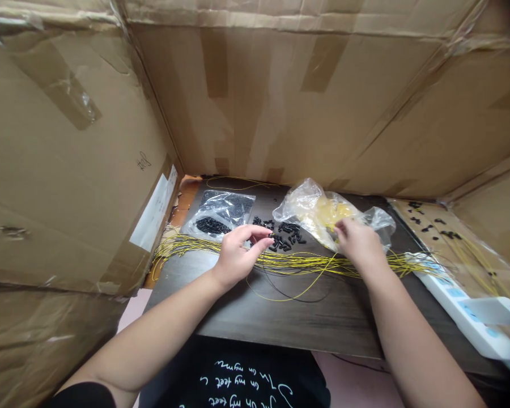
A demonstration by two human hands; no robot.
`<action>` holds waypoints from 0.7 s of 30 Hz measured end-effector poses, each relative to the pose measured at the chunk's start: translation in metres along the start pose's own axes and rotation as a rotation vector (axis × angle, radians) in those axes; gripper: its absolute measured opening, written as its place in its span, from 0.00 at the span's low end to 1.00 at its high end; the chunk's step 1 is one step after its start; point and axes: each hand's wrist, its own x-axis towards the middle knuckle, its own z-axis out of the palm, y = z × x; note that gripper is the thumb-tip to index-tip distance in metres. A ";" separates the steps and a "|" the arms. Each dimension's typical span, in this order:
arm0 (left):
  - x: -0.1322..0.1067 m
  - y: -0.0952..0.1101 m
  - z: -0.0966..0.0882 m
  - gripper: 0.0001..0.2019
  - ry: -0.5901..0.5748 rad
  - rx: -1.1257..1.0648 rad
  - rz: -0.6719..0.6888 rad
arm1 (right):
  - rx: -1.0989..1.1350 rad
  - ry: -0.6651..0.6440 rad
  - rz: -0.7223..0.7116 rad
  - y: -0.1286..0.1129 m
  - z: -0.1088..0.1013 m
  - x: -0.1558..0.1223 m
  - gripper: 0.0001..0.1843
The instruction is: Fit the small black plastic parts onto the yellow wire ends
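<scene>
My left hand (242,252) is closed, thumb and forefinger pinching the end of thin wires with a tiny dark piece at the tip. A yellow wire (295,297) and a black wire (276,288) loop down below it. Just beyond my fingertips lies a loose pile of small black plastic parts (283,245). My right hand (360,242) reaches to a crumpled clear plastic bag (300,199) with yellow contents. Its fingers are pressed together at the bag; what they hold, if anything, is hidden. A long bundle of yellow and black wires (297,263) runs crosswise under both hands.
Clear bags of black parts (215,218) lie at the back left. On the right are a white power strip (454,294) and a cardboard sheet (425,226) carrying dark pieces and yellow wires. Cardboard walls (272,113) surround the dark table (255,320).
</scene>
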 end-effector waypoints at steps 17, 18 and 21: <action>-0.002 0.005 0.002 0.07 -0.049 0.058 0.189 | 1.386 0.086 -0.033 -0.152 -0.030 -0.039 0.06; -0.002 0.006 0.003 0.07 -0.045 0.059 0.186 | 1.421 0.101 0.013 -0.153 -0.027 -0.041 0.07; -0.003 0.008 0.005 0.07 -0.030 0.052 0.175 | 1.464 0.124 0.074 -0.155 -0.024 -0.046 0.08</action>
